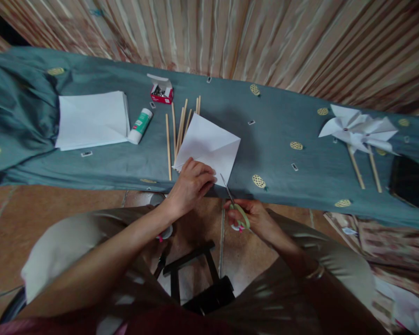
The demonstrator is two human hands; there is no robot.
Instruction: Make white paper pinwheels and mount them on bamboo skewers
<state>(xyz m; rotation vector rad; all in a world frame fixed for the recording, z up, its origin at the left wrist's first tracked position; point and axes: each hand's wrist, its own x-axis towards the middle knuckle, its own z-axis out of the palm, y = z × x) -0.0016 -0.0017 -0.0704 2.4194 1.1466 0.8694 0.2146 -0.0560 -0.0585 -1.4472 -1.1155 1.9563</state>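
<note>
A square sheet of white paper [209,144] with a crease across it is tilted over the near side of the table. My left hand [194,179] is closed on its lower edge, fingers bent together. In my right hand [246,214] is a pair of scissors [240,213] with light green handles. Their blades point up and left, with the tips at the paper's near corner; whether they touch it I cannot tell. Several wooden sticks [180,130] lie beside the paper, some partly hidden under it.
On the left lie a stack of white paper [92,120], a glue stick [140,126] and an open red box [161,90] of small metal pieces. To the right are two paper pinwheels [359,128] on sticks and a black phone [405,180]. A green cloth [272,153] covers the table.
</note>
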